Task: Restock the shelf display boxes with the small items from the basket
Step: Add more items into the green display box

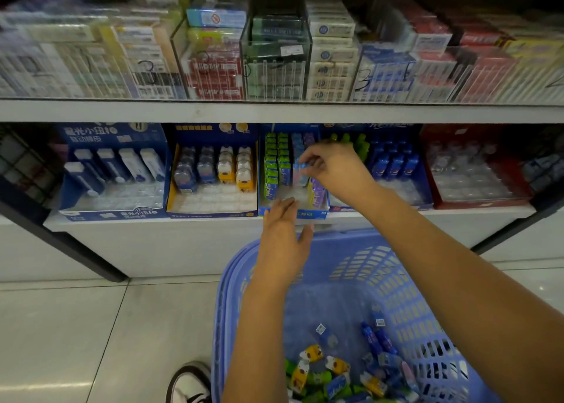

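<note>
My right hand (332,167) is pinching a small blue item (300,169) in its fingers over the middle display box (319,214) on the shelf (152,224) — my left hand (282,238) is hovering at the box's near edge, fingers released, above the basket (396,268).

Five display boxes (210,212), one blue basket (220,311), one left hand (282,239), one right hand (334,167) and one shoe (190,383) were counted.
</note>
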`<state>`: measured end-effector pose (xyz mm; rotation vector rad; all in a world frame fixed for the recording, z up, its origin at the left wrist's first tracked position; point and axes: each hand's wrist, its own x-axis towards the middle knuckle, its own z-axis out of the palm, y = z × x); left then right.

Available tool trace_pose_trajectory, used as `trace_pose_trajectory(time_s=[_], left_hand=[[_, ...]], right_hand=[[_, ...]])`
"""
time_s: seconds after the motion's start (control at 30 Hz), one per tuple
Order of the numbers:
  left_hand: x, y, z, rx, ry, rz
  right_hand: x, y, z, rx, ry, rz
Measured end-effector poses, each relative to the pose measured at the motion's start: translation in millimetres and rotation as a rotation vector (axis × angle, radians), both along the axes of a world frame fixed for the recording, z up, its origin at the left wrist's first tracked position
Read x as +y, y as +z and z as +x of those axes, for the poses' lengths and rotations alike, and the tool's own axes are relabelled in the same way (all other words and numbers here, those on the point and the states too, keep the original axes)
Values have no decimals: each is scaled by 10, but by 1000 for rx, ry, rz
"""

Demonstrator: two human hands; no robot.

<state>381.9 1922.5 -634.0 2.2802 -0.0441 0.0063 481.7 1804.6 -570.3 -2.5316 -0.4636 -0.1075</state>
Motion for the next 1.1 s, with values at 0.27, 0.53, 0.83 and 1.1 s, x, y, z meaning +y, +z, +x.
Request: trace_pose_trajectory(time_s=[0.27,0.53,0.83,1.1], left_hand=[[46,0,32,32,2,-83],[62,56,-11,-79,58,-203],[-382,-637,-171,408,-197,105],[-808,-1542,-988,837,-727,372]], right_hand=[[60,61,70,50,40,-178],[140,117,-6,36,36,-240],[-815,-488,-822,582,28,-288],[-1263,-1907,-1494,1036,210,-800]])
